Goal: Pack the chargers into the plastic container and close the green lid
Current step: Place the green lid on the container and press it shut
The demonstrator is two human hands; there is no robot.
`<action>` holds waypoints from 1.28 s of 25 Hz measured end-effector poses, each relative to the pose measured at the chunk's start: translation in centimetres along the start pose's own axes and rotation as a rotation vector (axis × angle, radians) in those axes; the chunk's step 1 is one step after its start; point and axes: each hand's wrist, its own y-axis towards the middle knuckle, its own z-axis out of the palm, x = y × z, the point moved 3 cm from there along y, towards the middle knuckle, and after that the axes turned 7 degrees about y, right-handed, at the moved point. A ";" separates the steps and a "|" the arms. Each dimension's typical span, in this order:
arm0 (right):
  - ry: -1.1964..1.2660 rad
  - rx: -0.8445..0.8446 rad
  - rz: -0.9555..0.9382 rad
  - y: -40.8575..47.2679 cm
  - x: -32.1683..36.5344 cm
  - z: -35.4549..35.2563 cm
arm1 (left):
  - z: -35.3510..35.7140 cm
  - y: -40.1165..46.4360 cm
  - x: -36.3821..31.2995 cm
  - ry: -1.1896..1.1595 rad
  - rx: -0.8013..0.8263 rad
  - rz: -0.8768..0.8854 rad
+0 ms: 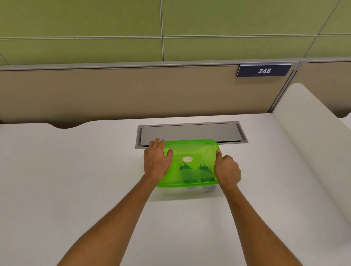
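Observation:
A translucent green lid [192,152] lies on top of the clear plastic container [185,190] in the middle of the white desk. Dark charger shapes [194,168] show through the lid. My left hand [156,160] rests flat on the lid's left edge, fingers spread over the far left corner. My right hand [227,169] grips the lid's right edge, with the thumb pressing down on top and the fingers curled round the side. Most of the container's walls are hidden beneath the lid.
A grey cable flap [191,133] is set into the desk just behind the container. A white rounded divider [313,146] runs along the right side. A tan partition with a "248" sign [264,70] stands at the back.

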 end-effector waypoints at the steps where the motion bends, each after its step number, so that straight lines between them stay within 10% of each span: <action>1: 0.002 -0.004 0.003 0.0 0.0 0.0 | 0.2 -0.8 0.4 0.036 0.053 -0.045; 12: -0.019 -0.028 -0.007 -0.3 0.2 -0.1 | -0.1 -5.8 2.8 -0.080 -0.018 -0.427; 20: -0.016 -0.026 -0.007 -0.4 0.2 -0.1 | -0.1 -6.2 2.7 -0.278 -0.151 -0.462; 32: -0.100 0.063 -0.001 -1.1 1.5 -1.6 | -3.2 -4.9 2.2 0.134 -0.011 -0.254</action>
